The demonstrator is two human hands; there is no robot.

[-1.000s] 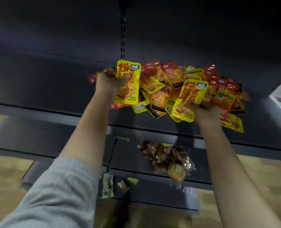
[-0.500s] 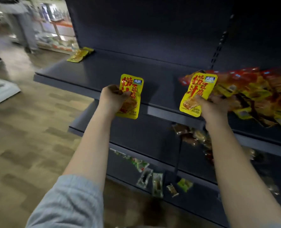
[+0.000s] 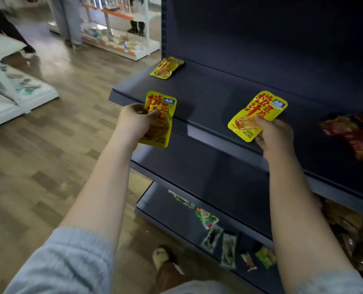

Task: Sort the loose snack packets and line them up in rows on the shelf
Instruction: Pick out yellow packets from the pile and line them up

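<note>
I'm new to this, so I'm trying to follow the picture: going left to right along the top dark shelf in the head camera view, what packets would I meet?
Left hand holding a yellow packet → right hand holding a second yellow packet → red packet pile at the right edge.

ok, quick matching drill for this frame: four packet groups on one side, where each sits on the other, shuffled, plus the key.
Things:
1. yellow packet in left hand
2. yellow packet in right hand
3. lone yellow packet
4. green packets

Places:
A. low shelf near the floor
B. lying at the far left back corner of the dark shelf
C. held in front of that shelf's left front edge
D. held tilted over the middle of that shelf

Pairs: 1-C, 2-D, 3-B, 4-A
</note>
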